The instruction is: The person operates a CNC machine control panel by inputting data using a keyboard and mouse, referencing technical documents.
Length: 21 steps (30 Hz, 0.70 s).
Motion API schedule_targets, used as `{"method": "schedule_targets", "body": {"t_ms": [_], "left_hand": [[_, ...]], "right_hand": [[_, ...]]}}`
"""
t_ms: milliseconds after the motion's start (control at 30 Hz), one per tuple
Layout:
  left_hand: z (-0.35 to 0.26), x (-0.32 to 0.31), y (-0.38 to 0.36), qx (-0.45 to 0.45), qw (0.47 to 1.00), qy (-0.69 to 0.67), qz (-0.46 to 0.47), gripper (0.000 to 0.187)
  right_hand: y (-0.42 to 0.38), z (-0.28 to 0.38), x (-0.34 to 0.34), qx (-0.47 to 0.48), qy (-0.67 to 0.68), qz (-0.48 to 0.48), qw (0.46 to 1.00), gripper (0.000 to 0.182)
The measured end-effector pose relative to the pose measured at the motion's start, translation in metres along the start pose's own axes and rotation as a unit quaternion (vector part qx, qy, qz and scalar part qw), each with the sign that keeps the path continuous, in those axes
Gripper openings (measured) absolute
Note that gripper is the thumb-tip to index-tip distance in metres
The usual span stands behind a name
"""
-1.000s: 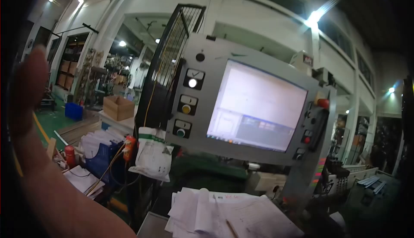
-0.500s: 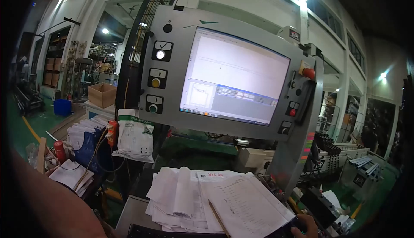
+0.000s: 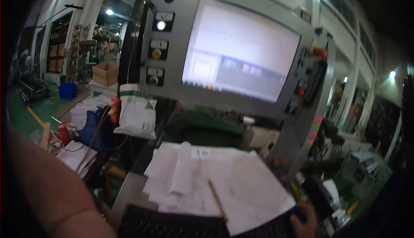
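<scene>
My right hand (image 3: 305, 220) is at the bottom right, beside the right end of a black keyboard (image 3: 172, 225) and the corner of the papers. Its fingers are curled; what they close on, if anything, is hidden. Only my left forearm (image 3: 60, 195) shows at the lower left, and the hand lies below the frame. Loose printed sheets (image 3: 254, 190) cover the back of the keyboard, with a rolled-over page (image 3: 182, 169) on the left. A pencil (image 3: 217, 201) rests across them. Above stands a grey control panel (image 3: 168, 100) with a lit screen (image 3: 246, 35).
Left of the panel hangs a white plastic bag (image 3: 137, 113), near a blue holder (image 3: 100, 130) with papers. A red emergency-stop button (image 3: 319, 52) sits at the panel's right edge. Farther back are a cardboard box (image 3: 105, 73) and a blue bin (image 3: 67, 91).
The view has tilted downward and blurred, so the panel and papers sit higher and more of the keyboard shows. My right hand stays at the papers' right corner.
</scene>
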State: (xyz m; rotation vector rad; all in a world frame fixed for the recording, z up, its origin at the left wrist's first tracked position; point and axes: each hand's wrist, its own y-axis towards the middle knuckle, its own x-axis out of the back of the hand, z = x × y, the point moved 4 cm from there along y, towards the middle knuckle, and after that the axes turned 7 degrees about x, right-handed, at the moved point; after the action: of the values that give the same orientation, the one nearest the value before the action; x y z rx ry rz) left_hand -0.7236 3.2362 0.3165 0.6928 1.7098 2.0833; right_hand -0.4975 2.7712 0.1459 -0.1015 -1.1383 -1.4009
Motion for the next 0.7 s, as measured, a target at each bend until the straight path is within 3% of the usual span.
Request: {"method": "schedule_targets", "body": {"t_ms": [167, 300, 367, 433, 500, 600, 700], "left_hand": [[-0.022, 0.005, 0.031, -0.048, 0.997, -0.046, 0.027, 0.063], [-0.048, 0.005, 0.063, -0.110, 0.980, -0.136, 0.099, 0.062], [-0.061, -0.004, 0.086, -0.133, 0.948, -0.212, 0.196, 0.062], [-0.075, -0.018, 0.100, -0.127, 0.884, -0.298, 0.337, 0.058], [-0.090, -0.038, 0.089, -0.099, 0.849, -0.411, 0.316, 0.060], [-0.110, -0.051, 0.090, -0.115, 0.788, -0.466, 0.385, 0.062], [-0.114, -0.051, 0.089, -0.146, 0.764, -0.485, 0.400, 0.063]], "right_hand": [[0.000, -0.010, -0.004, 0.057, 0.022, -0.024, 0.998, 0.047], [-0.004, -0.003, 0.002, 0.090, 0.028, -0.043, 0.995, 0.048], [-0.005, -0.003, 0.004, 0.093, 0.028, -0.043, 0.994, 0.049], [-0.005, -0.012, 0.000, 0.083, 0.018, -0.035, 0.996, 0.055], [-0.007, -0.008, 0.002, 0.048, 0.019, -0.017, 0.999, 0.057], [-0.009, -0.016, -0.001, 0.055, 0.036, -0.020, 0.998, 0.058], [-0.007, -0.017, -0.001, 0.063, 0.037, -0.020, 0.997, 0.058]]}}
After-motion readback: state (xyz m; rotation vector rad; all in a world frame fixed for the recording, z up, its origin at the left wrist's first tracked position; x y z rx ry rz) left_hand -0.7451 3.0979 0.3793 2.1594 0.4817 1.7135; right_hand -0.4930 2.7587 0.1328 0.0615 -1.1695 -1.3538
